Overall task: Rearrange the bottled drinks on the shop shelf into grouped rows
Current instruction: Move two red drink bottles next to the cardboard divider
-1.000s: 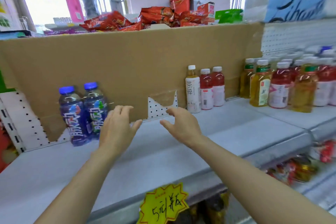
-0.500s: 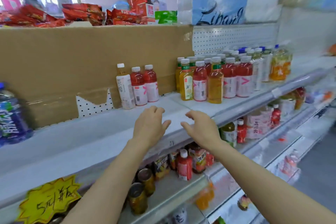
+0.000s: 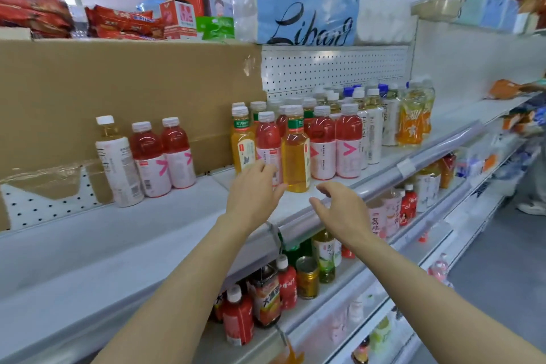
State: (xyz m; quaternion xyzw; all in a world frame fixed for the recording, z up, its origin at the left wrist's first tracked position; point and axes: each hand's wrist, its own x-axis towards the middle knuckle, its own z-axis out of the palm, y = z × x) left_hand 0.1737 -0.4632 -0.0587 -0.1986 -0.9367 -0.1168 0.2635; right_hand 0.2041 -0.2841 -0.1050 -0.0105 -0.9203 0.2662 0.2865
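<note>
With the left hand (image 3: 254, 192) and right hand (image 3: 339, 207) both spread and empty at frame centre, each should wrap low around one front bottle, the red-drink plastic bottle (image 3: 268, 146) and the amber tea plastic bottle (image 3: 296, 154), and lift straight up.

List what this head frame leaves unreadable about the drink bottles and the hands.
- Rear bottles of the mixed cluster: head view, front rows hide their labels and count.
- Red bottle: the left hand covers its lower part; whether the fingers touch it is unclear.
- Right hand: seen from behind, palm side hidden.
- Right end of the shelf: motion blur, goods unreadable.
- Lower shelf bottles: labels too small and blurred to read.
</note>
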